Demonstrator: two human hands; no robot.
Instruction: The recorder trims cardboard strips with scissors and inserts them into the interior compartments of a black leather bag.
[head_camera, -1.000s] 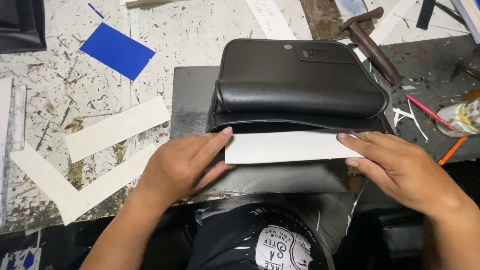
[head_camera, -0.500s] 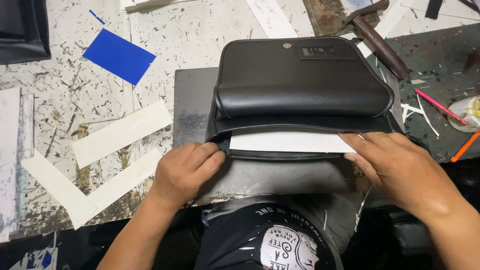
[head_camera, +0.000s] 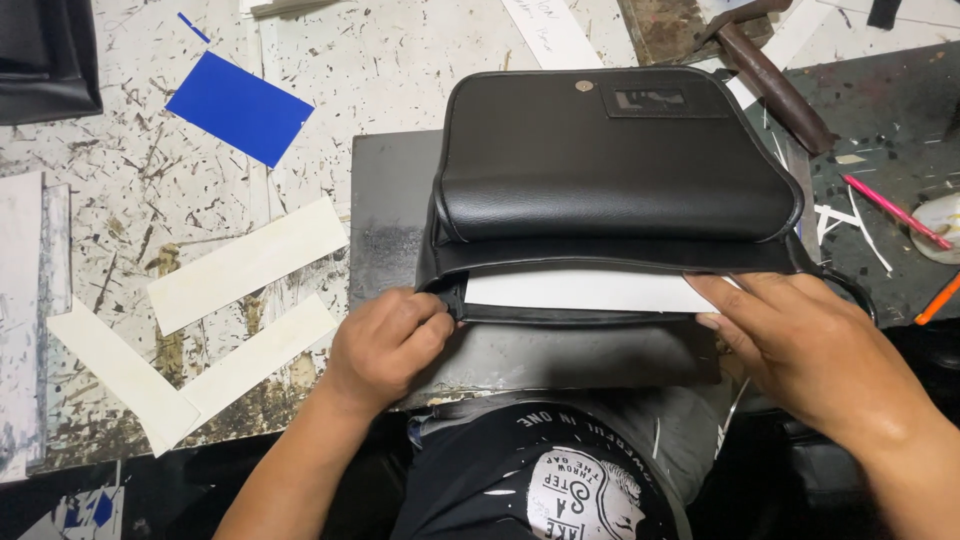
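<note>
A: Scratched, paint-flecked workbench (head_camera: 200, 200), with a dark grey mat (head_camera: 390, 200) laid on it. Nearest to us, our left hand (head_camera: 385, 345) is closed, pinching the front left corner of the black bag (head_camera: 615, 160) at its opening.

B: Our right hand (head_camera: 800, 345) is open and flat, fingers spread, pressing on the right end of the white card (head_camera: 590, 290) and the bag's lower edge. How far in is the card?

A: We judge it mostly seated: only a long white strip shows between the bag's flap and its lower lip. What is left, as far as we can tell, is pushing in that strip and closing the opening.

B: The bag lies flat on the mat in the middle of the bench, flap towards us. Beyond it, a hammer (head_camera: 765, 65) at the top right, a pink pencil (head_camera: 890, 210) to the right, a blue sheet (head_camera: 240, 108) at the upper left, and cream paper strips (head_camera: 245, 262) on the left.

A: Hidden: the part of the card inside the bag, and our right thumb. The hammer's head is cut off at the top edge. A round pale thing at the right border we cannot identify.
</note>
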